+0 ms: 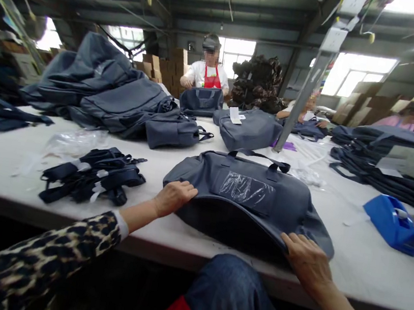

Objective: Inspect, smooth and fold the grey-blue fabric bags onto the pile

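A dark grey-blue duffel bag (290, 192) lies on the white table in front of me, its near edge gaping into a dark opening. On its upper side are a clear plastic-covered pocket (246, 189) and a black carrying handle (260, 157). My left hand (175, 198) grips the left part of the opening's edge, fingers curled over the fabric. At the right end of the same edge, my right hand (306, 261) pinches the fabric, thumb hidden beneath. What lies inside the bag is too dark to see.
Bundled black straps (92, 175) lie left of the bag. A blue tape dispenser (393, 222) stands right. Behind are a bag heap (122, 97), another bag (249, 130) with paper tags, a metal post (308, 92) and stacked bags (384, 154). A co-worker (209, 70) handles a bag across the table.
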A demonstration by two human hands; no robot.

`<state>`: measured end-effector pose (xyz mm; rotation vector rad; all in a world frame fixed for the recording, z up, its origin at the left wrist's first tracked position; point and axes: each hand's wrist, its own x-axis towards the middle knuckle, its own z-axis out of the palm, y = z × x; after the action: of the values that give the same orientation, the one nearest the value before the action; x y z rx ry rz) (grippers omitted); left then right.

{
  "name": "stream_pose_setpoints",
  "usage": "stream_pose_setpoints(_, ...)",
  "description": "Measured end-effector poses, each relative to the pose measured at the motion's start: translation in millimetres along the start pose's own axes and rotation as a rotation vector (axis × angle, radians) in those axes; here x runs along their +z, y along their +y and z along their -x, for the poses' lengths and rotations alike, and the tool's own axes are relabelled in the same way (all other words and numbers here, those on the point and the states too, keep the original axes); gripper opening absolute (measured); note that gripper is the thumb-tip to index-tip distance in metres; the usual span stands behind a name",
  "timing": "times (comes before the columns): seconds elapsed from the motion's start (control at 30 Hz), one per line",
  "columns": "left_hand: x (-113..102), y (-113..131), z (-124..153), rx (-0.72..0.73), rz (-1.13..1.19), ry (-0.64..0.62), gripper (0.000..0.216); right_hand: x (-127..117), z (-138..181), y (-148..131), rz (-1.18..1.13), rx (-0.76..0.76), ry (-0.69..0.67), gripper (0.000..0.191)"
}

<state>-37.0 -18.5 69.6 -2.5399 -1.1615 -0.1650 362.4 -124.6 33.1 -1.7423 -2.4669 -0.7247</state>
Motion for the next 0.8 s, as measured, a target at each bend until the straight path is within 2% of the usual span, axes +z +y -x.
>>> stream_pose_setpoints(0.03, -3.5, -3.9, -10.7, -0.018, 0.026, -0.039, 0.014, 3.1, -2.4, 0.6, -0.007, -0.004, -0.001, 0.015)
stream_pose_setpoints(0.1, -12.0, -11.2, -35.7, -0.035, 0.070, -0.133, 0.039, 8.9, -9.4, 6.0, -0.035, -0.013, -0.015, 0.013)
stream_pose_setpoints(0.17, -20.3, -15.2, -56.3, 0.010, 0.107, -0.230, 0.053, 11.9, -15.8, 13.9, -0.076, -0.015, -0.044, 0.011)
stream_pose_setpoints(0.27, -29.0, -10.9, -60.7, 0.116, 0.159, -0.302, 0.033, 3.8, -23.6, 19.7, -0.162, 0.031, -0.093, 0.010)
stream_pose_setpoints(0.33, -32.2, -2.3, -43.8, 0.201, 0.187, -0.247, 0.032, -11.2, -29.6, 13.9, -0.256, 0.050, -0.085, 0.030)
stream_pose_setpoints(0.4, -34.6, 7.5, -17.9, 0.278, 0.193, -0.158, 0.045, -29.1, -35.6, 1.0, -0.327, 0.025, -0.051, 0.050)
stream_pose_setpoints(0.47, -36.6, 14.7, 6.7, 0.316, 0.187, -0.099, 0.055, -42.3, -39.0, -14.1, -0.331, -0.042, -0.027, 0.049)
stream_pose_setpoints(0.53, -35.9, 18.3, 20.9, 0.324, 0.182, -0.081, 0.057, -44.9, -37.5, -26.3, -0.281, -0.105, -0.005, 0.041)
stream_pose_setpoints(0.6, -29.8, 19.6, 20.3, 0.318, 0.171, -0.070, 0.061, -36.0, -33.6, -33.7, -0.219, -0.140, 0.045, 0.043)
stream_pose_setpoints(0.67, -17.7, 20.2, 7.0, 0.281, 0.147, -0.053, 0.065, -20.7, -32.3, -36.8, -0.168, -0.138, 0.083, 0.045)
stream_pose_setpoints(0.8, 9.1, 18.0, -28.8, 0.134, 0.199, -0.065, 0.059, 0.9, -44.3, -35.9, -0.136, -0.111, 0.024, 0.032)
